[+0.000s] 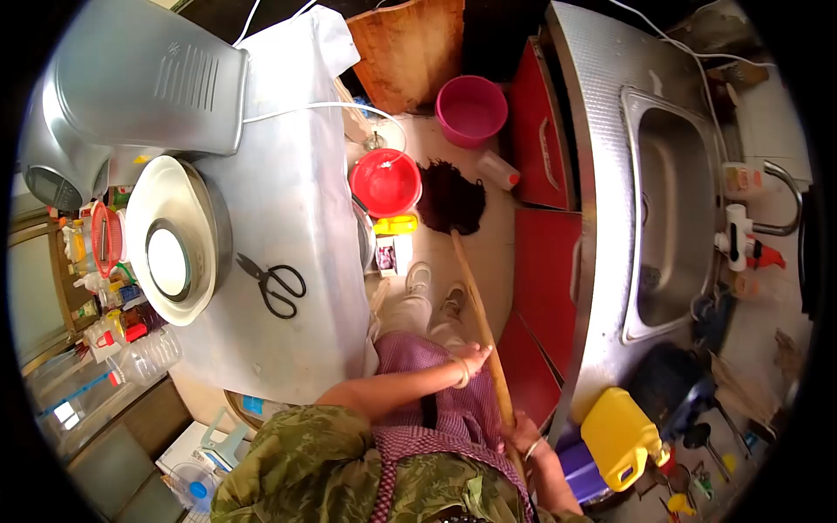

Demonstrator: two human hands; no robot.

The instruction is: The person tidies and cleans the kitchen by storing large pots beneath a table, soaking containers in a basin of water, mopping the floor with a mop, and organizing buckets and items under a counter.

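A long wooden mop handle (475, 301) slants up from the lower right to a dark, stringy mop head (451, 199) lying on the floor. My left hand (472, 358) is at the middle of the handle, its fingertips partly hidden against the wood. Lower down, near my body, my right hand (521, 433) is wrapped round the handle's upper end. The mop head rests between a red basin (384, 182) and a white container (498, 170) lying on its side.
A pink tub (471, 111) stands beyond the mop. Red cabinets (545, 288) and a metal sink (676, 218) line the right. On the left, a covered table (296, 192) bears black scissors (272, 285) and a cream basin (139, 240). A yellow jug (617, 436) sits lower right.
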